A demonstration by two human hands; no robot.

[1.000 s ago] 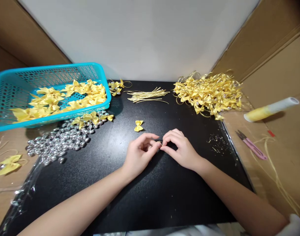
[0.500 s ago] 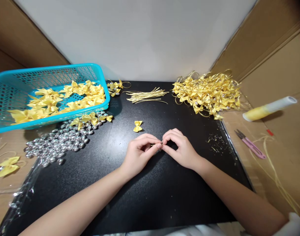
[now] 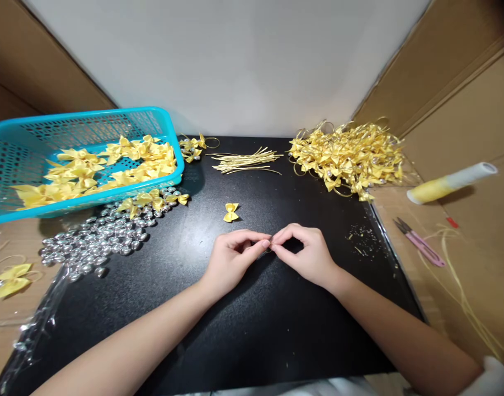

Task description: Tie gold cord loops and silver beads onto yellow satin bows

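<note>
Above the middle of the black tabletop, my left hand point(image 3: 234, 254) and my right hand point(image 3: 303, 253) meet at their fingertips. Both are closed in a pinch on a short gold cord point(image 3: 269, 249), of which only a thin bit shows below the fingertips. The rest of it is hidden by the fingers. Just beyond my left hand lies a small yellow ribbon bow point(image 3: 231, 212). Farther back, a bundle of cut gold cords point(image 3: 247, 160) rests on the tabletop.
A turquoise basket point(image 3: 169, 132) of yellow bows stands left, with silver beads point(image 3: 99, 239) before it. Finished bows with cord loops point(image 3: 349, 157) are heaped back right. Pink snips point(image 3: 425, 247) and a yellow-white tube point(image 3: 450, 184) lie on the right. Black tabletop point(image 3: 252, 330) extends toward me.
My right hand has lowered slightly and its fingers have drawn in a little. The gold bit that showed inside my left hand's grip is now out of sight; a thin bit shows below the fingertips.
</note>
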